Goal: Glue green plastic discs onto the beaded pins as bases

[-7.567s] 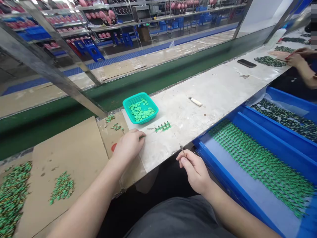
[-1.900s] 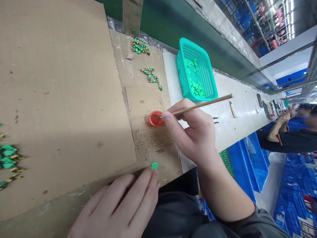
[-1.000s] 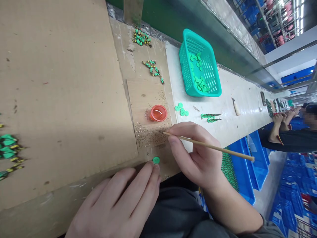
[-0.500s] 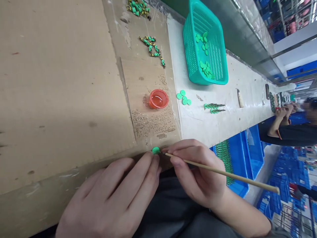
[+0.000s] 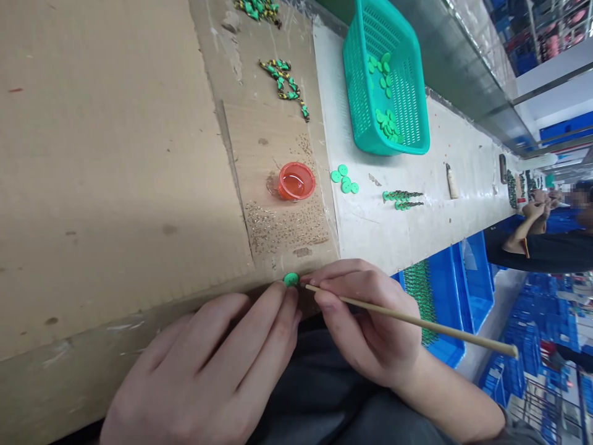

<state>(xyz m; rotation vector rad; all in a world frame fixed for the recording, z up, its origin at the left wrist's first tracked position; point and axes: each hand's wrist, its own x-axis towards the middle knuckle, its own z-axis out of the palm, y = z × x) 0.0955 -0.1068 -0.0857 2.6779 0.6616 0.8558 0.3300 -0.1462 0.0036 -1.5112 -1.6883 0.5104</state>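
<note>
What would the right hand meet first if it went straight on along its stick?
Most likely the green button held by the left hand, just past the tip of the stick; depth is unclear.

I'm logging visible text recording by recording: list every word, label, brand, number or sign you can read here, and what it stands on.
No text can be read anywhere in this view.
Green button at the left hand, wooden stick in the right hand, red cup, teal basket: no lettering I can make out.
Background blue crates: too small and blurred to tell.
</note>
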